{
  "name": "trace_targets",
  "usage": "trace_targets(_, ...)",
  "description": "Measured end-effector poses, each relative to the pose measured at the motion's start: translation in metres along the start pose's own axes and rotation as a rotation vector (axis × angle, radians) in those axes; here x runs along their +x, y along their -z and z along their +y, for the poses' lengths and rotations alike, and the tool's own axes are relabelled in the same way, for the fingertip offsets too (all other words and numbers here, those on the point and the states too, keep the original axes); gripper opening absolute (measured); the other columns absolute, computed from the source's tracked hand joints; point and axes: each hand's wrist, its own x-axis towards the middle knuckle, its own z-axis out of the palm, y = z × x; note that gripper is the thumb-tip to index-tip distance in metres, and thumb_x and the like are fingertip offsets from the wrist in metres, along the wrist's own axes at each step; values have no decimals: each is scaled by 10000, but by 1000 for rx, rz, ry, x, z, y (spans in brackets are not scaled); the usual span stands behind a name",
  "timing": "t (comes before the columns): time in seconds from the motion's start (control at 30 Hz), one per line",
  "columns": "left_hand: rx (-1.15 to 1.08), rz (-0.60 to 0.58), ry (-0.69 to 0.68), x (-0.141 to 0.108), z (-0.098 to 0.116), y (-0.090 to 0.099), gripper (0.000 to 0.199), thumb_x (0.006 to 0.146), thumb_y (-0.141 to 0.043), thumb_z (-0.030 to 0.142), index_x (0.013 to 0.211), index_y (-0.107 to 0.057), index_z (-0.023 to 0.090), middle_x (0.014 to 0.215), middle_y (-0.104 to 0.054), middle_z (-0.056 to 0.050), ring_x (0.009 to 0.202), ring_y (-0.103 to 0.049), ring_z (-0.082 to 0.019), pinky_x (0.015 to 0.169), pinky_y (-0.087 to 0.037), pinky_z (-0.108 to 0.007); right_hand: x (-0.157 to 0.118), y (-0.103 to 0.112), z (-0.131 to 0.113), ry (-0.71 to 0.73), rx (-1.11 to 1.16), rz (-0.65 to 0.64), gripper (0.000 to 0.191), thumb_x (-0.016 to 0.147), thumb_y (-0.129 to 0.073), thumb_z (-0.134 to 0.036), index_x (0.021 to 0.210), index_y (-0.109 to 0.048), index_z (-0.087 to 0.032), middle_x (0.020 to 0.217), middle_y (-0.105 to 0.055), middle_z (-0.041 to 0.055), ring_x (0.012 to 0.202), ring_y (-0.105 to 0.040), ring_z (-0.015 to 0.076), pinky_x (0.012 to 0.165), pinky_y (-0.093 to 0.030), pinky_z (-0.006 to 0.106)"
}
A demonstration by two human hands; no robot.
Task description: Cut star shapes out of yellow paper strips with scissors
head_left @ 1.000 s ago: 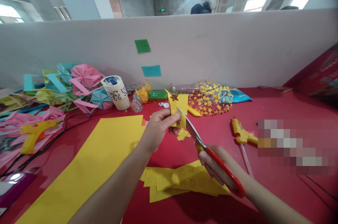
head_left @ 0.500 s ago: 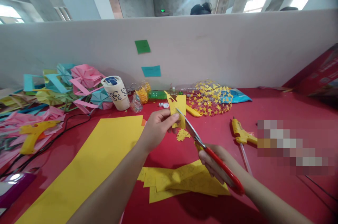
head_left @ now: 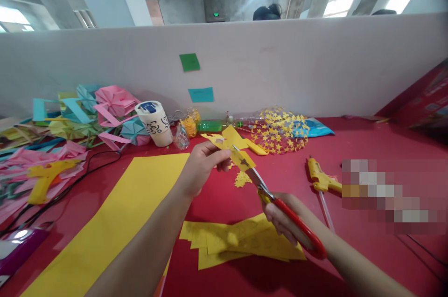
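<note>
My left hand (head_left: 205,166) pinches a yellow paper piece (head_left: 234,138) with cut-out gaps, held above the red table. In my right hand (head_left: 285,217) are red-handled scissors (head_left: 297,224), their blades pointing up and left at the paper; part of the blades is hidden by it. Just below the paper lies a small pile of yellow paper stars (head_left: 242,179). Nearer to me, several yellow strips (head_left: 241,241) with faint drawn outlines overlap on the table. A large yellow sheet (head_left: 122,213) lies under and beside my left forearm.
Folded paper shapes (head_left: 115,101) and a yellow glue gun (head_left: 45,178) with a black cable are at left. A white cup (head_left: 154,124), green bottle (head_left: 210,125) and star-covered clear ball (head_left: 278,131) line the back. Another glue gun (head_left: 320,178) lies at right.
The yellow paper has turned from upright to slanted, its lower part swinging right over the scissor blades. My left hand has shifted slightly left. The scissors have barely moved.
</note>
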Motion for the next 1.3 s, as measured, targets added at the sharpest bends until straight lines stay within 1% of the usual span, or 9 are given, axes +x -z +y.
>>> trace_targets(0.1, 0, 7, -5, -1, -2, -3, 198, 783, -640, 254, 621, -660, 142, 562, -631, -6, 519, -543, -99, 539, -399, -230, 0, -2, 6, -3, 60, 7, 510, 823, -478, -681, 674, -391, -201, 506, -375, -75, 375, -345, 42, 355, -248, 165)
trace_targets(0.27, 10, 21, 17, -6, -7, -10, 254, 808, -622, 313, 619, -667, 151, 606, -633, -18, 600, -558, -120, 601, -423, -244, 0, -9, 11, -59, 196, -17, 555, 786, -464, -746, 726, -450, -195, 449, -348, -97, 330, -300, 42, 324, -224, 166)
trace_targets(0.37, 43, 22, 35, -7, -8, -11, 294, 824, -599, 324, 591, -657, 155, 619, -624, -21, 645, -554, -126, 652, -429, -249, 1, -10, 16, -45, 202, -37, 566, 793, -450, -752, 746, -465, -188, 438, -363, -98, 331, -317, 43, 337, -244, 166)
trace_targets(0.47, 44, -1, 28, -7, -6, -10, 293, 817, -591, 293, 558, -633, 161, 594, -596, -11, 628, -538, -123, 653, -429, -252, 0, -8, 19, -8, 152, -44, 568, 808, -433, -749, 757, -477, -184, 426, -367, -94, 333, -331, 51, 344, -248, 170)
trace_targets(0.63, 33, -39, 65, -7, -2, -6, 291, 806, -587, 275, 540, -622, 163, 564, -578, -7, 607, -528, -123, 642, -429, -256, -2, -7, 11, 46, 84, -17, 552, 827, -437, -726, 729, -473, -184, 432, -383, -84, 341, -337, 49, 362, -248, 176)
trace_targets(0.8, 19, -60, 49, -7, -1, -5, 291, 803, -579, 255, 529, -616, 164, 544, -573, -3, 589, -521, -118, 625, -425, -251, -1, -10, 2, -36, 99, 24, 594, 773, -431, -784, 689, -457, -196, 409, -350, -92, 300, -314, 47, 312, -210, 159)
trace_targets(1.0, 14, -77, 44, -5, -1, -5, 303, 810, -574, 252, 521, -608, 166, 535, -567, 0, 585, -514, -116, 625, -420, -250, -4, -13, -3, -22, 100, 44, 594, 773, -451, -778, 651, -427, -197, 414, -328, -94, 308, -285, 37, 316, -179, 157)
trace_targets(1.17, 18, -91, 38, -6, 0, -3, 303, 810, -576, 248, 520, -602, 164, 537, -567, 0, 587, -511, -113, 633, -415, -250, -2, -13, -1, -34, 74, 77, 603, 745, -473, -788, 628, -412, -200, 446, -341, -81, 334, -297, 41, 311, -193, 157)
trace_targets(1.3, 14, -95, 38, -7, 2, -2, 301, 808, -574, 233, 513, -587, 169, 528, -559, 8, 576, -502, -109, 626, -407, -250, -3, -11, -8, -24, 51, 78, 573, 767, -488, -747, 618, -391, -203, 475, -359, -73, 346, -310, 43, 322, -206, 162)
